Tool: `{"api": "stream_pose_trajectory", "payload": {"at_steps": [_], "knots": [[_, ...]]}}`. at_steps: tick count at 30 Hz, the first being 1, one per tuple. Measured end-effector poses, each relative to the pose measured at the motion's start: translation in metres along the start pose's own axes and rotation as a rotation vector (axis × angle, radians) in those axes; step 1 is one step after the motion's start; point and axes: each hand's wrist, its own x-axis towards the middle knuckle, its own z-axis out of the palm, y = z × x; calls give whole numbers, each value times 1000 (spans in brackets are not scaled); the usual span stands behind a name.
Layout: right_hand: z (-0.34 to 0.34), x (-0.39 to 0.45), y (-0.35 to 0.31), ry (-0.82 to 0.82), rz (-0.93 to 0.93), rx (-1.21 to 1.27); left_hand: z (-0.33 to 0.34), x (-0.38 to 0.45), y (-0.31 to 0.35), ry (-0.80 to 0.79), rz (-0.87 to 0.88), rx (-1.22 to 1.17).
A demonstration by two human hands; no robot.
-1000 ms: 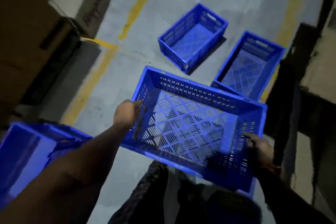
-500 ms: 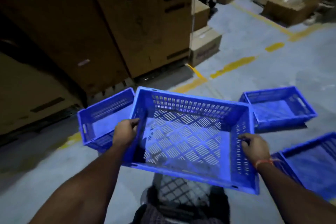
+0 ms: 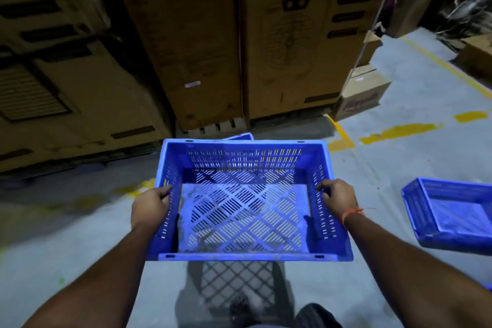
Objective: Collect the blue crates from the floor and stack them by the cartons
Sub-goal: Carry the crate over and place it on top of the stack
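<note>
Carrying the blue crate (image 3: 246, 202) level between them, the left hand (image 3: 151, 206) and the right hand (image 3: 338, 198) each grip one short end wall, fingers curled over the rim and into the slotted side, so the crate's long axis runs left to right across the body and its open top faces up. It hangs clear of the grey floor (image 3: 386, 168), its lattice shadow falling below near the person's feet. What the coming move turns on is what lies straight ahead: just past the far rim a corner of another blue crate (image 3: 239, 137) peeks out, sitting on the floor right at the foot of the tall cartons (image 3: 279, 48). That crate is mostly hidden, so its exact heading cannot be told, but it looks slightly skewed to the held one. Both hands are about equally near it. A third crate (image 3: 452, 216) rests on the floor well off to the right, uncollected
</note>
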Motion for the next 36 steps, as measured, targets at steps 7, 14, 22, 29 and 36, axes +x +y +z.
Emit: {"api": "stream_pose_trajectory", "payload": {"at_steps": [7,14,22,29,36], "knots": [[22,37,-51,-27,-37,-7,-1,38,-46,-4,-78,-43],[39,100,-76,-68,-39,-13,20,81,-47,-22,-133,-87],[84,203,-85,-136,-14,-1,53,172,-34,-67,-178,-44],[119,288,-99,-222,0,-28,98,239,-34,-85,-284,-91],[176,372,-122,-257,-36,-57,143,306,-55,-90,-293,-56]]}}
